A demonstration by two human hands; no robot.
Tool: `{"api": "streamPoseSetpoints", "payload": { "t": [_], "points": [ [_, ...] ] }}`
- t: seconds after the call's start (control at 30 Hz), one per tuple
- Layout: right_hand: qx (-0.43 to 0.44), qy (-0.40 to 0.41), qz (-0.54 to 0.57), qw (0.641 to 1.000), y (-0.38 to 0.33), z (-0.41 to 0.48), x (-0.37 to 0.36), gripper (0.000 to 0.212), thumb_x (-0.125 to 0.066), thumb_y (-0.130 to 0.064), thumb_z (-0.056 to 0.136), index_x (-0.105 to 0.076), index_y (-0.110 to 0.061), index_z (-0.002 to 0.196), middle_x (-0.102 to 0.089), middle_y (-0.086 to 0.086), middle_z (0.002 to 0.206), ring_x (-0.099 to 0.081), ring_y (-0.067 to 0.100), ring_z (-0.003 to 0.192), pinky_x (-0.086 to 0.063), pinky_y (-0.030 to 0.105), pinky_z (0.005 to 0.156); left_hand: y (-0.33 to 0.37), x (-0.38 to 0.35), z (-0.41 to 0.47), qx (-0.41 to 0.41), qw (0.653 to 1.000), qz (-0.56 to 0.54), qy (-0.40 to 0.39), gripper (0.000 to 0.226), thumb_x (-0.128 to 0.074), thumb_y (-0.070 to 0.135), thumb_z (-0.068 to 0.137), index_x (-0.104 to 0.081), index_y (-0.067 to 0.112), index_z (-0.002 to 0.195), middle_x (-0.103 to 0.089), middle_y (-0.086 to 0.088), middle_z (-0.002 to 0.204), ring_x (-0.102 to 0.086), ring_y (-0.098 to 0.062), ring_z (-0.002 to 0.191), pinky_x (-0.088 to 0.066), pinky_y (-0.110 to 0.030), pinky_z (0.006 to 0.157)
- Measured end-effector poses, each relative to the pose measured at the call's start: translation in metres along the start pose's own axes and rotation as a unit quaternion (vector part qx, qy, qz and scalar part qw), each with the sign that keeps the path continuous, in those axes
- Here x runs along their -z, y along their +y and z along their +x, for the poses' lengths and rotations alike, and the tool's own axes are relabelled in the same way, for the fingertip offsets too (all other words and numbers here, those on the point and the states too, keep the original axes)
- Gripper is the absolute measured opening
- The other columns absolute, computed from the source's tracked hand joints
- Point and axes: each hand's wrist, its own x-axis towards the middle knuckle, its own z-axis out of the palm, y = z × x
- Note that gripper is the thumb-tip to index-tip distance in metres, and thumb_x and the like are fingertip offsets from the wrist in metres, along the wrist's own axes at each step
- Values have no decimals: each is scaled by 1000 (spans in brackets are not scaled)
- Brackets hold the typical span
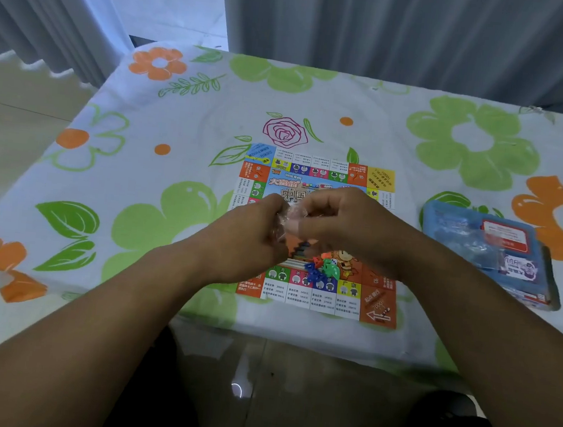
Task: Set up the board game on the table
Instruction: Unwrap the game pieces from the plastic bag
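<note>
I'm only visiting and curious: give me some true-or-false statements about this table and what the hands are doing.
1. The colourful square paper game board lies flat on the flower-print tablecloth. True.
2. Both hands hold a deck of cards. False: the left hand and right hand pinch a small clear plastic bag between them.
3. The small blue, red and green plastic game pieces lie on the board. True.
4. The blue rectangular game box sits left of the board. False: it sits to the right of it.
</note>
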Motion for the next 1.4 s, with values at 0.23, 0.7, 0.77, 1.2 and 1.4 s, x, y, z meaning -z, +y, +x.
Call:
{"api": "streamPoseSetpoints", "payload": {
  "t": [0.23, 0.7, 0.77, 1.2, 1.4],
  "points": [
    [-40, -11, 16, 999, 17, 14, -19, 13, -71, -4, 89, -72, 3, 100, -71, 22, 101, -72, 18, 80, -60, 27, 71, -21, 6, -1, 56, 998, -19, -26, 24, -68, 20, 91, -55, 19, 112, -62, 3, 87, -57, -14, 72, -44, -28, 61],
    [-146, -19, 47, 988, 42, 35, -56, 14, -66, -4, 94, -67, 5, 104, -70, 28, 104, -72, 32, 92, -62, 34, 77, -46, 2, -4, 124, 990, 15, -68, 22, -63, 20, 95, -55, 17, 115, -59, 3, 95, -54, -12, 71, -39, -21, 56],
    [-149, -16, 39, 988, 43, 37, -59, 11, -65, -3, 94, -66, 4, 103, -70, 27, 103, -72, 30, 89, -62, 35, 78, -45, 1, -5, 127, 989, 31, -74, 21, -62, 21, 95, -54, 18, 115, -57, 3, 97, -54, -15, 77, -38, -20, 57],
    [-135, 10, -33, 990, 42, 38, -60, 19, -59, 2, 95, -56, -8, 112, -70, 22, 95, -72, 28, 79, -64, 37, 70, -39, 6, -4, 135, 989, 37, -51, 27, -63, 20, 96, -56, 14, 121, -60, -4, 120, -56, -17, 80, -44, -21, 54],
    [-121, 30, -77, 989, 43, 37, -60, 13, -61, -1, 95, -59, -7, 107, -69, 22, 94, -73, 31, 84, -63, 43, 75, -39, 10, -3, 109, 991, 72, -21, 27, -58, 5, 92, -62, 14, 117, -64, -5, 123, -58, -20, 96, -41, -24, 66]
  ]
}}
